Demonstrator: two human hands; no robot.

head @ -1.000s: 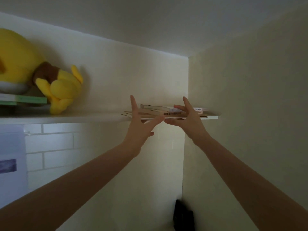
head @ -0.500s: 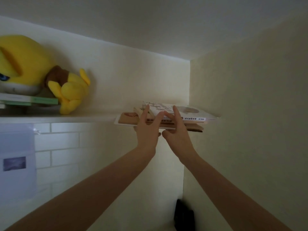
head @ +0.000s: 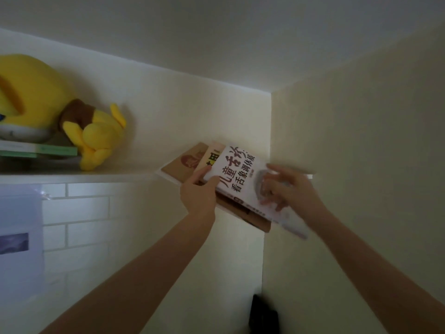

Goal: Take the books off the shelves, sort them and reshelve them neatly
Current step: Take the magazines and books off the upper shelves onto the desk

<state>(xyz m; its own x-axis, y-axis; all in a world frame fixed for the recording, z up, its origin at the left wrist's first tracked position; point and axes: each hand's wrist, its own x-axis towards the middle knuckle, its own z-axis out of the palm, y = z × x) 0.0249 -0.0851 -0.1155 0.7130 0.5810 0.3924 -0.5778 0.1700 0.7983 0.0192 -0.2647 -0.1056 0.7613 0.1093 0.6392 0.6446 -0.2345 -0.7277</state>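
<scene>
Head view: a small stack of books is tilted, its far end in the corner at the right end of a smooth white shelf (head: 96, 178) and its near end hanging out past the shelf's front edge. On top lies a glossy white paperback (head: 240, 174) with large dark printed characters. Under it sit a slim tan-and-yellow book (head: 213, 156) and a flat book with a matte, cardboard-brown cover (head: 183, 165), fanned out so that their corners show to the left.

The left hand (head: 199, 196) grips the stack's near left edge, thumb pressed on the white cover and fingers curled underneath. The right hand (head: 293, 191) is motion-blurred; its fingers are spread and rest on top of the white cover, holding nothing in a pinch. Both forearms are bare.

Well apart to the left on the same shelf, a soft yellow plush toy (head: 96, 136) with a brown patch lies on its side across flat green-edged books (head: 48, 150). Below the shelf the wall is glossy white brick-shaped tile (head: 84, 213), with a pale sheet in a clear plastic sleeve (head: 19, 237) hung on it. A dark object (head: 263, 314) of unclear shape stands low in the corner.
</scene>
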